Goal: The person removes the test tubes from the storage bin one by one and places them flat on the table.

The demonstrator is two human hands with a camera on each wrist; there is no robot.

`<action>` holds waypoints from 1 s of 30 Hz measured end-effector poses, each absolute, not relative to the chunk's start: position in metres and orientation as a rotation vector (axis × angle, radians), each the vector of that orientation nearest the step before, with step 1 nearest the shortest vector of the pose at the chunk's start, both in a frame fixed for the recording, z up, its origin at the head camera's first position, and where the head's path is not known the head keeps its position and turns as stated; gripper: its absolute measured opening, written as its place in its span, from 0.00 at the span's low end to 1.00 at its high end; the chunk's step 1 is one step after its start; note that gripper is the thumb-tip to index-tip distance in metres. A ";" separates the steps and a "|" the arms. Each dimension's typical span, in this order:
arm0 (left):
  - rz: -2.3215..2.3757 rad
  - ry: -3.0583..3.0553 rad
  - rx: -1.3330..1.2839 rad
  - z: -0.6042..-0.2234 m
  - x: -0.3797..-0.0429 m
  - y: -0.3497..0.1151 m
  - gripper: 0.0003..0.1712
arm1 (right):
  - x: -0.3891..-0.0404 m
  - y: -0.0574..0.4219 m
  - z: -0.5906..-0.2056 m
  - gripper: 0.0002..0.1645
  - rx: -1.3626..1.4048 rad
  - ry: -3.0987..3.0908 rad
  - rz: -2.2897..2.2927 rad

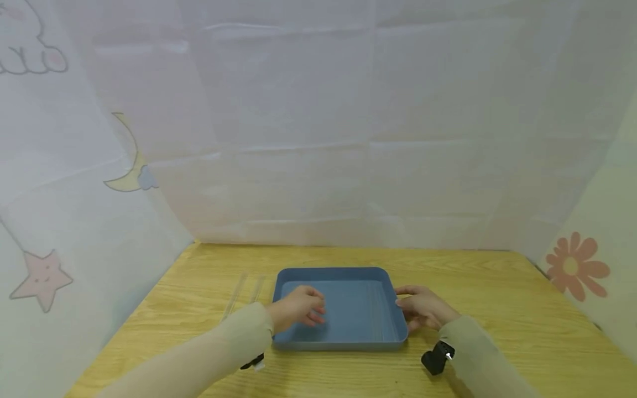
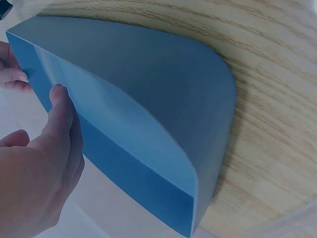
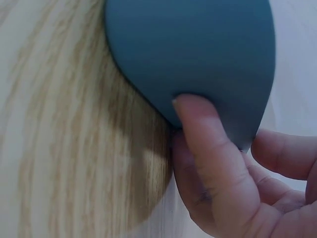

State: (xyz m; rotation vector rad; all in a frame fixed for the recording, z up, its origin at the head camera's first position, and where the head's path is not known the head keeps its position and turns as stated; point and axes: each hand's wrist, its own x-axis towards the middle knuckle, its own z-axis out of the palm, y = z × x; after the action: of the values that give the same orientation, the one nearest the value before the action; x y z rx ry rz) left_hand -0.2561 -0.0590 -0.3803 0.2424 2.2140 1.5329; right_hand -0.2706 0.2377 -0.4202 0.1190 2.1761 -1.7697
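Note:
A shallow blue rectangular tray [image 1: 343,346] lies on the wooden table. Over its left part hovers my left hand [image 1: 301,305], fingers loosely bent with nothing in them; the left wrist view shows this hand [image 2: 44,168] beside the tray's wall [image 2: 148,74]. My right hand [image 1: 423,307] grips the tray's right side. Up close, one of its fingers [image 3: 203,129] presses the outer wall [image 3: 198,49], while another fingertip is at the rim. Inside the tray, towards the right, lie faint clear strips [image 1: 375,312].
More clear strips [image 1: 234,296] lie on the table [image 1: 463,271] left of the tray, partly behind the left forearm. Pale printed sheets [image 1: 308,182] stand around the table's back and sides. A black wrist camera [image 1: 437,358] is strapped at the right wrist.

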 end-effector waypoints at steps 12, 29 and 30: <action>1.506 2.206 0.287 -0.381 -0.265 -0.036 0.21 | -0.272 0.237 -0.417 0.28 0.114 2.205 -1.735; 1.443 2.202 0.249 -0.382 -0.273 -0.008 0.16 | -0.269 0.238 -0.418 0.27 0.091 2.184 -1.747; 1.439 2.202 0.247 -0.382 -0.273 -0.006 0.17 | -0.269 0.238 -0.418 0.27 0.084 2.182 -1.746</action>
State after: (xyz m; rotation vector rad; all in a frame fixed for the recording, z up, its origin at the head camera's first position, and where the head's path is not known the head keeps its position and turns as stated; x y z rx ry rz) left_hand -0.2734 -0.0064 -0.3820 0.2466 2.2016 1.4394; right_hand -0.2689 0.2379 -0.4184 0.0841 2.1821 -1.7459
